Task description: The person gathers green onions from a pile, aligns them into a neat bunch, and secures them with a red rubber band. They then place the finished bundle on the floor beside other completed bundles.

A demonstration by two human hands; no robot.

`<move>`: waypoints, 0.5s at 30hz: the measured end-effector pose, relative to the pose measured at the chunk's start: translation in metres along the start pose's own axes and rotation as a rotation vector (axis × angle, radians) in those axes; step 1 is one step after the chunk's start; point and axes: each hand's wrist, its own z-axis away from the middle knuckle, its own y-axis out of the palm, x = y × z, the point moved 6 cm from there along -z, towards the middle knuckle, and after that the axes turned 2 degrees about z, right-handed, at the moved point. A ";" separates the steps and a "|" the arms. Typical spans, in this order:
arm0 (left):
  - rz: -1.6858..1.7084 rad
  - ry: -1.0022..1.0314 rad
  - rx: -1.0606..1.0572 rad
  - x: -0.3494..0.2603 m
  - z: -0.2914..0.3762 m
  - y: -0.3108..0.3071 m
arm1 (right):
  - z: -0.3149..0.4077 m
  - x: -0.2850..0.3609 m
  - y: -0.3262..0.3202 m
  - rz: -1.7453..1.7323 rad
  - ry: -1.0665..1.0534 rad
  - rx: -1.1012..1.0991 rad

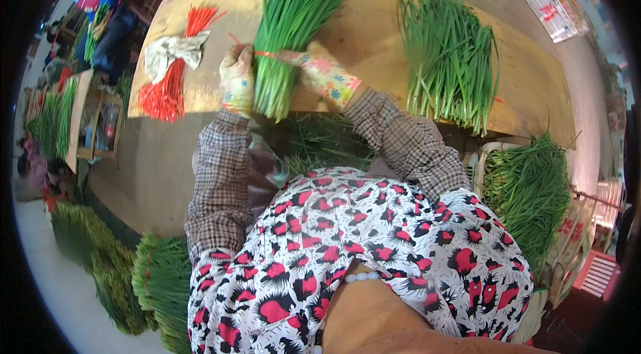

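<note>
A thick bundle of green leafy stalks, likely garlic chives (290,18), lies on the wooden table (365,38) before me, with a red tie (264,54) around its lower part. My left hand (237,78), in a flowered glove, is closed at the bundle's left side; a red tie end sticks out above its fingers. My right hand (325,73), gloved alike, rests against the bundle's right side, its thumb on the red tie. A looser pile of the same greens (445,58) lies at the table's right. Red ties (168,88), wrapped in a pale cloth (175,56), lie at the left.
A crate heaped with greens (526,198) stands at my right. Tied bundles (163,279) lie on the floor at lower left. Loose greens (325,141) lie below the table's near edge. A person in blue (107,38) holds greens at upper left, by a smaller table (80,118).
</note>
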 end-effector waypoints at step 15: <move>0.524 0.163 0.041 0.040 -0.013 0.065 | -0.012 0.004 -0.054 1.056 -0.710 -0.225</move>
